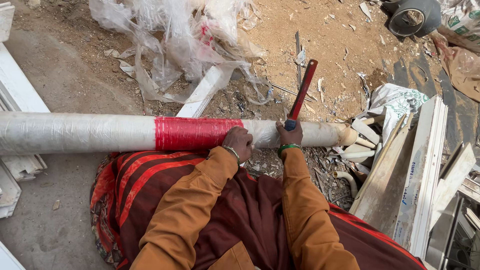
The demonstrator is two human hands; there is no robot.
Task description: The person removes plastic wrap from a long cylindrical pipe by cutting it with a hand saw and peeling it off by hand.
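Hands at centre frame: your left hand (239, 142) presses down on a long plastic-wrapped bundle (80, 132) that lies straight across the view from nine o'clock to three o'clock, its fingers curled over the top of the wrap just where a band of red tape (192, 133) ends. Your right hand (290, 134), just beside it toward three o'clock, is clenched tight around the blue grip of a red hacksaw (301, 93), whose frame slants up and away toward one o'clock, the handle end meeting the bundle's upper edge. Both wrists wear bangles, the right one green, and both arms come up from six o'clock in orange-brown sleeves over a dark red striped cloth. The bundle's open end (348, 135), at three o'clock from your hands, shows pale round pipe tips poking from the wrap. Crumpled clear plastic sheeting (180, 40) sprawls at twelve o'clock on bare sandy ground, with a white trim strip (202, 92) lying slantwise beneath it. White flat boards (425, 175) lean together at four o'clock, and a printed white sack (395, 102) sits near two o'clock. A roll of grey tape (412, 17) rests far off at one o'clock, near the frame's top edge.
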